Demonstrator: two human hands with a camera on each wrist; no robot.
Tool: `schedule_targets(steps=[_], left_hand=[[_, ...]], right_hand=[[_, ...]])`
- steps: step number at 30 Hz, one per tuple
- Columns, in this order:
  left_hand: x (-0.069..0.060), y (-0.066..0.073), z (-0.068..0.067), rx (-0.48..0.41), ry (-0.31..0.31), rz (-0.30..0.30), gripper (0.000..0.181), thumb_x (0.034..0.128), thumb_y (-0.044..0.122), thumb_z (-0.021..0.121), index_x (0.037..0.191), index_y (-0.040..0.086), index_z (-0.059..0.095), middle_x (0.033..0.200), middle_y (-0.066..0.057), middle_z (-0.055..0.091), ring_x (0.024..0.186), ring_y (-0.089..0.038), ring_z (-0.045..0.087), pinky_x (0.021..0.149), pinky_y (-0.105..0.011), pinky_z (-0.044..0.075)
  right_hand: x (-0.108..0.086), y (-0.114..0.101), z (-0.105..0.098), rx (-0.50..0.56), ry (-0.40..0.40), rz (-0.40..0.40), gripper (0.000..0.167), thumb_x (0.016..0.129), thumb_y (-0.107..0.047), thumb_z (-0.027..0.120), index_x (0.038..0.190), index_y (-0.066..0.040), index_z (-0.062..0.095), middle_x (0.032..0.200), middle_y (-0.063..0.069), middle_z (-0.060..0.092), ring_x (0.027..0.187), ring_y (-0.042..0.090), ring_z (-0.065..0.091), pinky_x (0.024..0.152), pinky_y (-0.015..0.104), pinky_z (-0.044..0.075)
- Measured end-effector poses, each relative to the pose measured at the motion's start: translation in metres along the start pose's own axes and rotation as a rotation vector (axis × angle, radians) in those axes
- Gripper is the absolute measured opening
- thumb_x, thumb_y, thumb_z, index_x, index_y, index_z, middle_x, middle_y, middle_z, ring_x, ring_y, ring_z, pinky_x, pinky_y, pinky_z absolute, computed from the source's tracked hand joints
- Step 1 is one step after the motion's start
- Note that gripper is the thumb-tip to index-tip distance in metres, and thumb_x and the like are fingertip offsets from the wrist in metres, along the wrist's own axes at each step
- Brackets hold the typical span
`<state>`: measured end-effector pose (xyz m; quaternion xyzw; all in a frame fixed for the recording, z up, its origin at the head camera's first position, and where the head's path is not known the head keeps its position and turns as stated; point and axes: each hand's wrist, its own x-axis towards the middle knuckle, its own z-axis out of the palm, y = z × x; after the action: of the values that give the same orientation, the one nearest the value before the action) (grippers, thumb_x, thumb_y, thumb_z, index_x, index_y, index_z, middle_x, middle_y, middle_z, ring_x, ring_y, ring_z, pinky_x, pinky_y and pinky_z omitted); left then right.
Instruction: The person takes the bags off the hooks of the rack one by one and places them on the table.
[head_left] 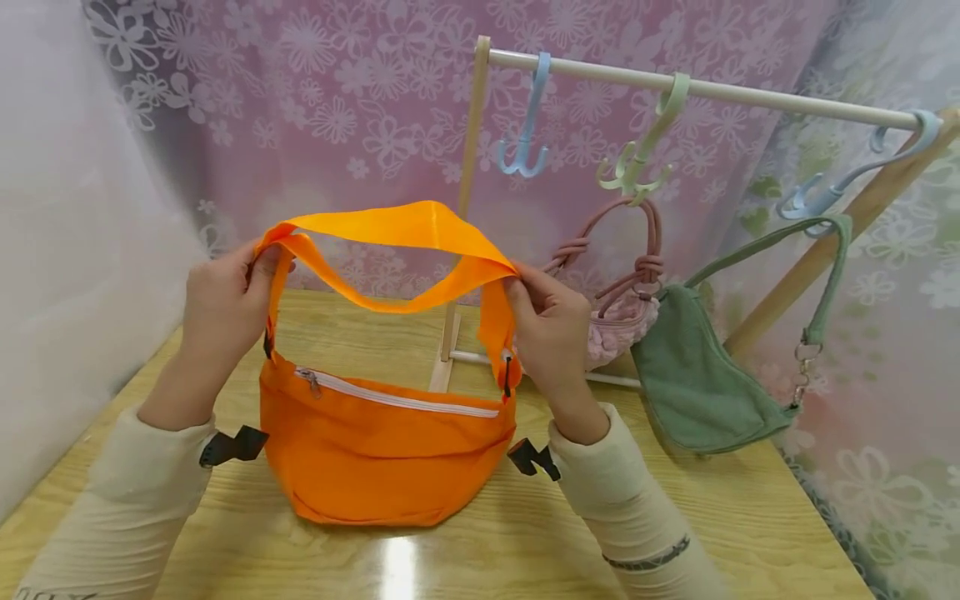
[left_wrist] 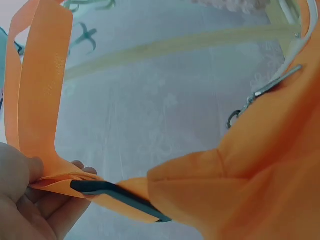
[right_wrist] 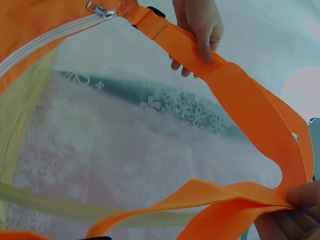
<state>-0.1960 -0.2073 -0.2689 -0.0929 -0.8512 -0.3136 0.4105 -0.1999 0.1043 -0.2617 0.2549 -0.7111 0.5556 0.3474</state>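
An orange bag (head_left: 390,467) with a white zipper hangs upright by its strap just over the wooden table. The left hand (head_left: 228,304) pinches the orange strap (head_left: 375,225) at its left end; in the left wrist view that hand (left_wrist: 45,200) grips it beside a black buckle (left_wrist: 120,195). At the strap's right end the right hand (head_left: 551,325) pinches it between thumb and fingers, as the right wrist view also shows for the hand (right_wrist: 292,215). Between the hands, the strap spreads in two loops. Black bands with clips sit by both wrists.
A rack with a white rail (head_left: 600,71) stands at the back right. It bears a blue hook (head_left: 525,125), a green hook (head_left: 637,158) with a pink bag (head_left: 615,333), and another blue hook (head_left: 840,192) with a green bag (head_left: 697,375). Wooden table (head_left: 360,325) beneath.
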Motion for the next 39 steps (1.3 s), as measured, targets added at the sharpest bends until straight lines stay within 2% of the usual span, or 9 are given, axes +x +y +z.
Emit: schedule_targets(steps=[9,13,16,19,23,26,31,35,39], left_hand=[[-0.003,-0.023,-0.025,0.088,0.017,-0.110,0.032,0.1014,0.022,0.053,0.103,-0.006,0.069,0.073,-0.025,0.065,0.045,0.004,0.031,0.047,-0.015,0.027],[-0.001,-0.030,-0.032,0.122,0.029,-0.150,0.034,0.1023,0.022,0.051,0.108,-0.007,0.068,0.085,-0.028,0.067,0.058,-0.021,0.054,0.057,-0.022,0.035],[0.001,-0.036,-0.036,0.141,0.036,-0.191,0.036,0.1031,0.021,0.048,0.113,-0.007,0.066,0.095,-0.030,0.067,0.078,-0.045,0.058,0.065,-0.025,0.035],[0.003,-0.043,-0.039,0.152,0.032,-0.224,0.037,0.1036,0.022,0.047,0.117,-0.007,0.065,0.101,-0.030,0.066,0.086,-0.047,0.060,0.070,-0.029,0.038],[0.005,-0.055,-0.045,0.160,0.007,-0.243,0.039,0.1043,0.022,0.044,0.119,-0.007,0.064,0.104,-0.031,0.066,0.092,-0.049,0.058,0.074,-0.035,0.044],[0.006,-0.064,-0.051,0.201,-0.039,-0.271,0.042,0.1053,0.023,0.039,0.122,-0.008,0.062,0.104,-0.033,0.065,0.090,-0.050,0.056,0.069,-0.038,0.044],[0.008,-0.077,-0.056,0.274,-0.117,-0.340,0.048,0.1064,0.027,0.033,0.127,-0.008,0.058,0.106,-0.035,0.061,0.091,-0.049,0.052,0.069,-0.046,0.038],[0.005,-0.085,-0.055,0.262,-0.163,-0.360,0.048,0.1062,0.027,0.034,0.129,-0.008,0.056,0.107,-0.036,0.061,0.088,-0.047,0.051,0.064,-0.044,0.038],[0.003,-0.092,-0.050,0.233,-0.202,-0.383,0.048,0.1064,0.027,0.033,0.130,-0.010,0.055,0.110,-0.037,0.060,0.094,-0.049,0.051,0.071,-0.050,0.043]], right_hand=[[-0.006,-0.008,0.026,-0.002,-0.095,0.023,0.024,0.092,-0.002,0.065,0.114,0.008,0.068,0.103,0.017,0.072,0.085,0.021,0.072,0.075,0.027,0.057],[-0.007,-0.007,0.033,0.010,-0.116,0.045,0.025,0.092,-0.003,0.065,0.115,0.006,0.068,0.104,0.017,0.072,0.087,0.022,0.072,0.076,0.028,0.057],[-0.009,-0.005,0.040,0.035,-0.146,0.078,0.026,0.092,-0.004,0.065,0.116,0.006,0.068,0.106,0.017,0.071,0.091,0.021,0.072,0.078,0.028,0.057],[-0.011,-0.002,0.047,0.063,-0.180,0.124,0.026,0.092,-0.004,0.065,0.116,0.006,0.068,0.106,0.017,0.071,0.093,0.022,0.071,0.079,0.028,0.056],[-0.015,0.003,0.057,0.070,-0.216,0.202,0.026,0.093,-0.007,0.065,0.116,0.004,0.069,0.106,0.016,0.072,0.094,0.020,0.071,0.079,0.026,0.056],[-0.020,0.008,0.065,0.060,-0.260,0.255,0.028,0.094,-0.010,0.065,0.119,0.002,0.068,0.108,0.014,0.071,0.095,0.018,0.070,0.077,0.024,0.056],[-0.025,0.014,0.075,0.040,-0.332,0.272,0.030,0.094,-0.012,0.064,0.121,0.001,0.066,0.109,0.013,0.071,0.093,0.016,0.070,0.070,0.020,0.054],[-0.026,0.022,0.081,0.015,-0.350,0.273,0.030,0.094,-0.011,0.064,0.121,0.001,0.067,0.109,0.014,0.071,0.094,0.016,0.070,0.071,0.019,0.055],[-0.025,0.031,0.086,-0.029,-0.355,0.270,0.028,0.094,-0.010,0.064,0.120,0.001,0.067,0.107,0.013,0.072,0.090,0.017,0.071,0.070,0.019,0.054]])
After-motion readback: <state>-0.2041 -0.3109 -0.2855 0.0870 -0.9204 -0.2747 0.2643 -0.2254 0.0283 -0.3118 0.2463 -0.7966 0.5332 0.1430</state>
